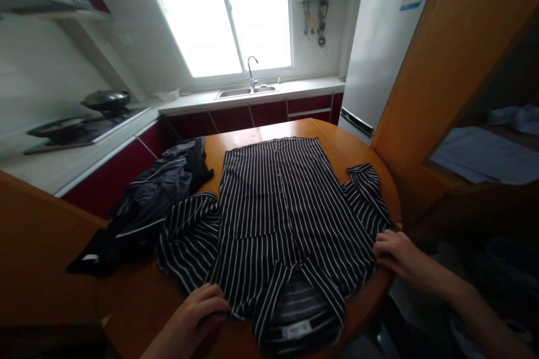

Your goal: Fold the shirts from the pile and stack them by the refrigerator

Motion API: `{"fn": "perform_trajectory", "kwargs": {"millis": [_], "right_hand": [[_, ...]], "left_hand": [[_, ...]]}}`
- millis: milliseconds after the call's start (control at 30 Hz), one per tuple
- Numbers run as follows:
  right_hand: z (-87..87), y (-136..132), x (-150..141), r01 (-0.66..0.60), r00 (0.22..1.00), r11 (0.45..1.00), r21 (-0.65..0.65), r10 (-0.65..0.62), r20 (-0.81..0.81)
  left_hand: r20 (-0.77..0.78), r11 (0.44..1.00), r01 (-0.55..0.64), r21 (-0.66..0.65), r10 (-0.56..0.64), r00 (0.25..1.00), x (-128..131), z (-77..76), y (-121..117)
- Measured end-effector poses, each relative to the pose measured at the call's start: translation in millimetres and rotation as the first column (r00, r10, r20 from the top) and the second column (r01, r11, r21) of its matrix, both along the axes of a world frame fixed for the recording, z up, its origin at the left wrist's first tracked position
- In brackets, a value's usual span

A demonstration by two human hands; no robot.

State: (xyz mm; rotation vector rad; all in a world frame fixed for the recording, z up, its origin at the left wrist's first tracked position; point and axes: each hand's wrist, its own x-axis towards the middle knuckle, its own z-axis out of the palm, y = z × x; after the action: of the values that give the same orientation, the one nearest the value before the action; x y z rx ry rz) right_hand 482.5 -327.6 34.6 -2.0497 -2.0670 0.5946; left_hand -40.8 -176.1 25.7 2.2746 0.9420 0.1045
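Note:
A black button-up shirt (256,202) with white stripes lies front up on the round wooden table (353,140). Its collar (269,303) points toward me, with a white label inside the neck, and both sleeves lie out to the sides. My left hand (202,309) is closed on the shirt's edge near the left shoulder, fingertips bent over the cloth. At the right shoulder, where the sleeve begins, my right hand (394,252) pinches the fabric. Parts of the fingers on both hands are hidden.
A heap of dark clothes (162,185) rests on the table's left side. Beyond stand a counter with a sink (236,92), a stove with pans (107,100), and a fridge (377,39). Wooden frames (455,39) border the right, with papers (484,154) on a shelf.

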Motion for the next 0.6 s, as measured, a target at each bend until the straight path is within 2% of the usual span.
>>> {"fn": "perform_trajectory", "kwargs": {"millis": [100, 167, 233, 300, 367, 433, 500, 600], "right_hand": [[8.0, -7, -4, -0.008, 1.000, 1.000, -0.010, 0.009, 0.013], [15.6, -11, -6, -0.002, 1.000, 0.999, -0.040, 0.002, 0.016], [23.5, -7, -8, -0.004, 1.000, 0.999, -0.047, 0.004, 0.007], [28.7, 8, -12, -0.010, 1.000, 1.000, 0.028, 0.010, -0.010], [28.2, 38, -20, -0.008, 0.999, 0.985, 0.171, 0.013, -0.029], [21.4, 82, -33, -0.003, 0.999, 0.957, 0.290, 0.013, -0.032], [10.8, 134, -49, 0.027, 1.000, 0.944, 0.328, -0.027, -0.006], [-5.0, 208, -66, 0.146, 0.981, 0.951, 0.272, -0.175, 0.085]], "left_hand": [[-0.004, 1.000, 0.009, -0.009, -0.009, 1.000, 1, 1.1, -4], [-0.021, 0.999, 0.023, -0.037, -0.024, 0.999, -1, 7.3, -6], [-0.013, 0.998, 0.035, -0.053, -0.036, 0.999, -1, 19.9, -5], [0.032, 0.999, 0.028, -0.021, -0.028, 0.999, 9, 35.6, 5], [0.102, 0.998, -0.001, 0.063, -0.005, 0.995, 33, 47.3, 25], [0.166, 0.984, -0.050, 0.171, 0.021, 0.986, 68, 48.9, 56], [0.189, 0.944, -0.131, 0.303, 0.075, 0.979, 107, 40.1, 95], [0.096, 0.868, -0.254, 0.426, 0.235, 0.967, 153, 18.8, 151]]}}
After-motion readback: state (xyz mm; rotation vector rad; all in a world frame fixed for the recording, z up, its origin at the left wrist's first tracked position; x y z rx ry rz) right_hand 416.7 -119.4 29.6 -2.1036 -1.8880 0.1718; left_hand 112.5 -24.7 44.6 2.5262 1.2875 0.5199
